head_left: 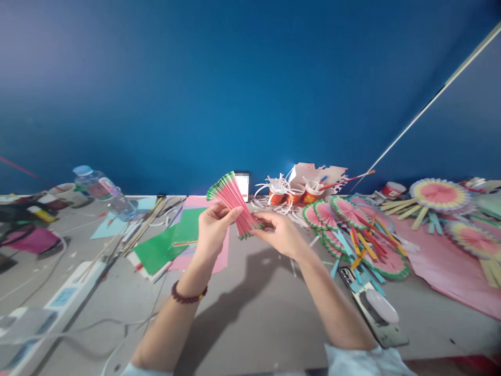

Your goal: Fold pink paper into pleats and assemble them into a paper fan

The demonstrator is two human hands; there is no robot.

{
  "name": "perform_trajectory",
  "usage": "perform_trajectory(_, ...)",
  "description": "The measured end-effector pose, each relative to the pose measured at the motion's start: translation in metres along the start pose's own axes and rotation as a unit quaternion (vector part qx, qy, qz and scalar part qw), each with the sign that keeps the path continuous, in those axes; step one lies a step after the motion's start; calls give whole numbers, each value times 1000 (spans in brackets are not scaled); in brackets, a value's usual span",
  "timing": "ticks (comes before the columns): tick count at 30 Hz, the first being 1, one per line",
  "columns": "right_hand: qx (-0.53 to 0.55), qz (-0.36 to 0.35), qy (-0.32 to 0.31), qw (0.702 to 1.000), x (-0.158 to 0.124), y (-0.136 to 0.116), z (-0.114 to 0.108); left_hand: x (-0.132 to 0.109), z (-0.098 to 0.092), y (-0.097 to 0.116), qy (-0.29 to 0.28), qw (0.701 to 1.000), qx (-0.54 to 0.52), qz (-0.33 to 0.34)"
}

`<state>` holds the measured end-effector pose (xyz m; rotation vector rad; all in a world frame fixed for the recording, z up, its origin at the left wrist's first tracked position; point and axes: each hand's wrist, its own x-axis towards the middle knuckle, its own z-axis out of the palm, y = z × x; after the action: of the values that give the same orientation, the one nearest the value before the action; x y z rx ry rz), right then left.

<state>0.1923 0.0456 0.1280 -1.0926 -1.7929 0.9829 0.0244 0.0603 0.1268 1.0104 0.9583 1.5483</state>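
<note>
Both my hands hold a pleated paper fan [239,203], pink with green and white edges, raised above the table. Its upper end spreads out while the lower end stays narrower. My left hand [215,224] pinches the fan's left side near the middle, thumb across the folds. At the lower right edge, my right hand [279,230] grips the pleats between thumb and fingers. Behind the fan, a phone with a lit screen [242,186] leans against the blue wall, partly covered by the fan.
Finished watermelon-coloured paper fans [385,258] pile up at right, beside a phone [373,308]. Paper cups [311,193] with white strips stand along the wall. Green sheets [156,249], a plastic bottle [104,188] and a power strip [62,308] lie at left.
</note>
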Motion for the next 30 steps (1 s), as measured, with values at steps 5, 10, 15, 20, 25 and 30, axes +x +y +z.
perform_trajectory(5,-80,-79,36,993,-5,-2,6,2,0,-2,18,1000,11,5)
perform_trajectory(10,-207,-99,67,971,-7,-3,25,2,3,-4,56,998,-10,8)
perform_trajectory(15,-289,-68,118,948,-6,4,43,-3,10,-6,81,997,-15,13)
perform_trajectory(20,-333,-80,138,929,-4,8,46,-7,14,-9,86,996,-22,19)
perform_trajectory(25,-345,-67,136,926,-2,11,45,-7,14,-11,82,996,-32,23)
perform_trajectory(30,-342,-59,120,930,-1,12,43,-6,12,-12,74,997,-19,28)
